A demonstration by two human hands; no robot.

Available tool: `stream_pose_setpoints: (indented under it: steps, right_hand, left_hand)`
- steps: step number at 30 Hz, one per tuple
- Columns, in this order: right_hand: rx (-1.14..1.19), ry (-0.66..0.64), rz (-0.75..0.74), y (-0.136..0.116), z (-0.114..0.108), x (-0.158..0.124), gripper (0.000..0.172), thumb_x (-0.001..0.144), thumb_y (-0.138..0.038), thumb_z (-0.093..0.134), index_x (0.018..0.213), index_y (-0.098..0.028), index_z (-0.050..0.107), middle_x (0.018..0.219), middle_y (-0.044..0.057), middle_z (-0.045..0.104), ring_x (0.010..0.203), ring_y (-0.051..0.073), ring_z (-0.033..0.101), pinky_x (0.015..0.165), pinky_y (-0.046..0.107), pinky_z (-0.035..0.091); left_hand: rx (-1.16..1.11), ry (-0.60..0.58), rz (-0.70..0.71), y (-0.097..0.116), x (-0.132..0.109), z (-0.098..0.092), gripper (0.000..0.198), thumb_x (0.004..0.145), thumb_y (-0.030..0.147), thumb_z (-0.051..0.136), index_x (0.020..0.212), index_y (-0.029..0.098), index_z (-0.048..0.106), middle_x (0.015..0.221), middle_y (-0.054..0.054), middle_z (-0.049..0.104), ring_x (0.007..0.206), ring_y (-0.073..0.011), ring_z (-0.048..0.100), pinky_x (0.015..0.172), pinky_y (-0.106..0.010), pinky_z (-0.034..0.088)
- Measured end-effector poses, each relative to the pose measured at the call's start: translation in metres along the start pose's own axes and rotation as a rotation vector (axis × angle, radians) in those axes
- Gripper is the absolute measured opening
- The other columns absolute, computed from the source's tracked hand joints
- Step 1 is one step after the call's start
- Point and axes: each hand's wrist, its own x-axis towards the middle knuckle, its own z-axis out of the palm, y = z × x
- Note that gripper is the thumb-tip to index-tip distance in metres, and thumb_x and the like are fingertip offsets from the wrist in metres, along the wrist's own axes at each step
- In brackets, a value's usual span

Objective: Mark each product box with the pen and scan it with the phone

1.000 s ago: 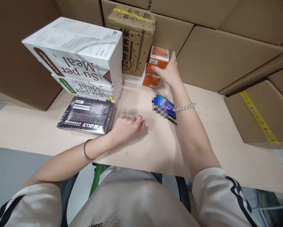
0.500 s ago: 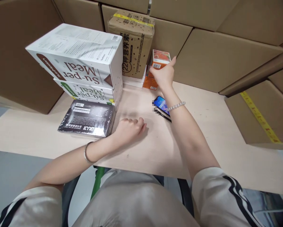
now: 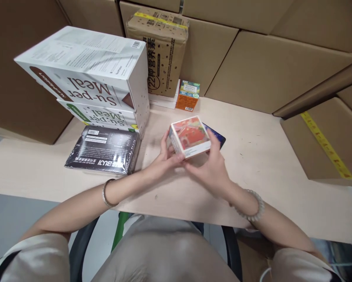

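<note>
While opposite, both hands (image 3: 165,157) (image 3: 213,168) around box (image 3: 191,135)

held box (image 3: 191,135): smooth printed card; dark pack (image 3: 102,149): glossy plastic film; cartons (image 3: 260,74): matt cardboard; tabletop (image 3: 252,156): smooth, wood-look

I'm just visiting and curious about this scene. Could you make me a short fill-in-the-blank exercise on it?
1. The left hand and right hand hold the small box; the beaded bracelet is on the ____ wrist.
2. The brown-labelled Su-per Meal box rests on another Su-per Meal box whose label is ____.
3. The tape across the carton marked 22 is ____.

Missing words: right; green; yellow.
</note>
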Motion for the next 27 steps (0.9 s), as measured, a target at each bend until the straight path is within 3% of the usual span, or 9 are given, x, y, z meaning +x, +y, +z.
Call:
stream_pose_setpoints:
  steps: [5, 8, 11, 13, 16, 19, 22, 25, 27]
  right_hand:
    - [0.025, -0.212, -0.222, 0.016, -0.006, -0.029, 0.103, 0.097, -0.061, 0.079, 0.18, -0.043, 0.02, 0.182, 0.015, 0.041, 0.17, 0.043, 0.041, 0.137, 0.076, 0.039]
    - [0.099, -0.129, -0.225, 0.03, -0.015, -0.029, 0.083, 0.104, -0.061, 0.066, 0.177, -0.041, 0.031, 0.174, 0.016, 0.05, 0.158, 0.042, 0.054, 0.125, 0.071, 0.053]
    - [0.137, -0.031, -0.171, 0.041, -0.025, -0.022, 0.06, 0.109, -0.068, 0.05, 0.159, -0.036, 0.06, 0.147, 0.015, 0.069, 0.123, 0.038, 0.073, 0.103, 0.061, 0.064]
    - [0.162, 0.021, -0.1, 0.046, -0.031, -0.017, 0.068, 0.108, -0.079, 0.037, 0.143, -0.033, 0.072, 0.126, 0.013, 0.075, 0.097, 0.033, 0.075, 0.09, 0.057, 0.065]
    - [0.288, -0.05, 0.098, 0.05, -0.033, -0.013, 0.089, 0.098, -0.095, 0.035, 0.153, -0.032, 0.066, 0.11, 0.011, 0.078, 0.077, 0.029, 0.072, 0.074, 0.051, 0.064]
    - [0.476, -0.2, 0.224, 0.048, -0.027, -0.014, 0.099, 0.086, -0.095, 0.063, 0.167, -0.038, 0.051, 0.136, 0.013, 0.079, 0.094, 0.034, 0.08, 0.07, 0.049, 0.066]
    - [0.589, -0.204, 0.262, 0.041, -0.021, -0.013, 0.095, 0.08, -0.08, 0.084, 0.16, -0.039, 0.055, 0.163, 0.013, 0.066, 0.122, 0.038, 0.078, 0.08, 0.048, 0.07]
    - [0.586, -0.252, 0.368, 0.038, -0.018, -0.01, 0.085, 0.077, -0.074, 0.09, 0.146, -0.034, 0.061, 0.145, 0.015, 0.076, 0.105, 0.035, 0.081, 0.069, 0.046, 0.069]
    - [0.613, -0.231, 0.394, 0.04, -0.017, -0.008, 0.083, 0.072, -0.074, 0.093, 0.136, -0.032, 0.063, 0.135, 0.012, 0.08, 0.106, 0.035, 0.081, 0.077, 0.049, 0.071]
  left_hand:
    - [0.059, -0.005, -0.064, 0.017, -0.011, 0.002, 0.135, 0.083, 0.048, 0.099, 0.176, 0.038, 0.002, 0.175, -0.024, 0.05, 0.149, -0.0421, 0.066, 0.111, -0.057, 0.064]
    - [0.174, -0.073, -0.027, 0.02, -0.012, -0.002, 0.135, 0.08, 0.042, 0.101, 0.176, 0.037, 0.006, 0.176, -0.022, 0.049, 0.154, -0.0405, 0.062, 0.122, -0.057, 0.057]
    - [0.196, -0.156, -0.018, 0.016, -0.011, -0.007, 0.121, 0.079, 0.041, 0.102, 0.166, 0.036, 0.018, 0.171, -0.021, 0.053, 0.141, -0.0365, 0.072, 0.115, -0.055, 0.061]
    - [0.2, -0.169, -0.002, 0.013, -0.01, -0.01, 0.104, 0.08, 0.041, 0.102, 0.152, 0.035, 0.028, 0.163, -0.019, 0.059, 0.129, -0.0318, 0.077, 0.107, -0.05, 0.064]
    - [0.22, -0.171, 0.017, 0.013, -0.01, -0.011, 0.091, 0.082, 0.038, 0.1, 0.144, 0.035, 0.034, 0.146, -0.011, 0.068, 0.123, -0.0269, 0.078, 0.103, -0.044, 0.065]
    - [0.294, -0.208, 0.086, 0.016, -0.008, -0.01, 0.093, 0.081, 0.036, 0.1, 0.151, 0.035, 0.038, 0.136, -0.008, 0.071, 0.124, -0.0259, 0.076, 0.105, -0.041, 0.063]
    - [0.374, -0.2, 0.174, 0.017, -0.006, -0.012, 0.091, 0.08, 0.038, 0.101, 0.154, 0.033, 0.047, 0.143, -0.011, 0.068, 0.133, -0.0282, 0.071, 0.11, -0.042, 0.061]
    - [0.376, -0.076, 0.177, 0.013, -0.004, -0.017, 0.085, 0.082, 0.043, 0.099, 0.153, 0.032, 0.053, 0.138, -0.008, 0.067, 0.128, -0.0248, 0.07, 0.105, -0.036, 0.062]
    - [0.324, 0.009, 0.194, 0.01, -0.002, -0.021, 0.091, 0.081, 0.049, 0.1, 0.156, 0.034, 0.051, 0.13, -0.005, 0.066, 0.118, -0.0214, 0.073, 0.099, -0.033, 0.063]
